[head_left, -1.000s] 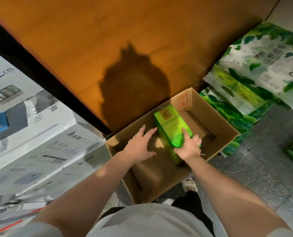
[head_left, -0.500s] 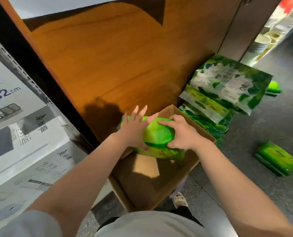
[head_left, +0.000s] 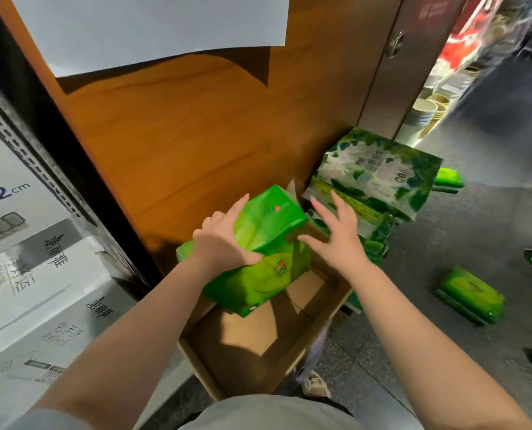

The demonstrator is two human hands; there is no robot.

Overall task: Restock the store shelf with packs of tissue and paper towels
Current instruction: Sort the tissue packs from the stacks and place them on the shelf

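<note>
**Green tissue pack held over the carton, one hand gripping**

While the left hand (head_left: 227, 243) grips the green tissue pack (head_left: 255, 249) from its near-left side, thumb curled onto the front face and fingers laid along the top panel, the pack sits tilted above the far end of the open cardboard box (head_left: 258, 361). The right hand (head_left: 333, 240) is spread, fingers straight and apart, just beside the pack's right edge; whether its thumb touches the wrapper cannot be told. The box stands on the dark speckled floor (head_left: 444, 352) against a wooden panel (head_left: 196, 135), its visible bottom showing bare card. Beyond the box, large leaf-printed paper packs (head_left: 379, 178) lie stacked against the panel. Further green tissue packs lie on the floor to the right, one (head_left: 469, 294) well apart from the box. White printed cartons (head_left: 41, 290) fill the shelving at left.
</note>
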